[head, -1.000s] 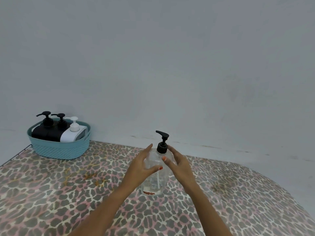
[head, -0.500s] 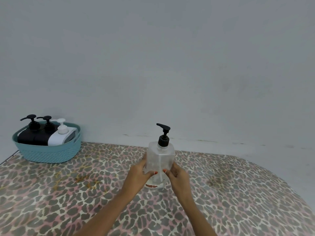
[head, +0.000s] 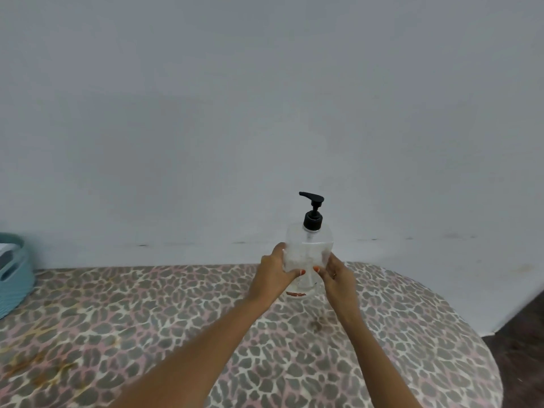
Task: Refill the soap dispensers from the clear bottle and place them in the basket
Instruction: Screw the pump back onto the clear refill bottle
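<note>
A clear plastic bottle [head: 309, 245] with a black pump head [head: 313, 213] stands upright near the table's far edge, close to the wall. My left hand [head: 272, 272] grips its left side and my right hand [head: 335, 275] grips its right side, both around the lower half. The bottle looks nearly empty; its base is partly hidden by my fingers. The teal basket [head: 14, 278] is cut off at the left frame edge, with only a sliver of a white dispenser [head: 6, 248] showing inside it.
The table wears a leopard-print cloth [head: 176, 334] with yellowish stains at the front left. A plain grey wall [head: 265, 113] rises right behind the table. The table's rounded right edge drops to a dark floor [head: 524, 334].
My hands slid from the bottle's top to its lower sides and closed around it. The view swung right, so the basket now sits mostly out of frame.
</note>
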A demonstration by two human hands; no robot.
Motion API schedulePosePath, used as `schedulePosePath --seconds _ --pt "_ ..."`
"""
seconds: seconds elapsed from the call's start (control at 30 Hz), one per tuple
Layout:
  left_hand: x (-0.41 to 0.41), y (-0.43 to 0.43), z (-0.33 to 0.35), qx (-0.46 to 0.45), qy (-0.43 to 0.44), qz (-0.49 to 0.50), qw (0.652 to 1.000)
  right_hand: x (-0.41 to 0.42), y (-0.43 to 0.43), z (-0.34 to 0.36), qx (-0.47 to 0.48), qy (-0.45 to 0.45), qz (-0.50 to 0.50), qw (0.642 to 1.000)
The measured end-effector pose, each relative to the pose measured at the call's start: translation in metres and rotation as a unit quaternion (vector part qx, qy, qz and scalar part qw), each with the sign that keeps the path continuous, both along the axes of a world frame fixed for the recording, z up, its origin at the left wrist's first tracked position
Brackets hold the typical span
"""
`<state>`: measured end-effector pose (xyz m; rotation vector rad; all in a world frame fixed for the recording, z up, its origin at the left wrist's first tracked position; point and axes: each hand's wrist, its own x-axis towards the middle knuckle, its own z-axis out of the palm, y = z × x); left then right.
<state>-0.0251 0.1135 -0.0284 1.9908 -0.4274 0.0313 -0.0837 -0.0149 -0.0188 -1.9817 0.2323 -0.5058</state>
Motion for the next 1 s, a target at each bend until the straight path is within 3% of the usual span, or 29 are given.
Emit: schedulePosePath --seconds 0.4,1.0 --pt "0.040 -0.078 -0.014 0.022 0.013 -0.031 0.999 0.045 -0.076 -0.020 -0.063 0.027 -0.044 0.997" --pt "0.046 -0.093 -0.019 0.110 0.046 -0.020 0.993 0.052 -0.080 -0.053 -0.032 0.067 -0.078 0.994"
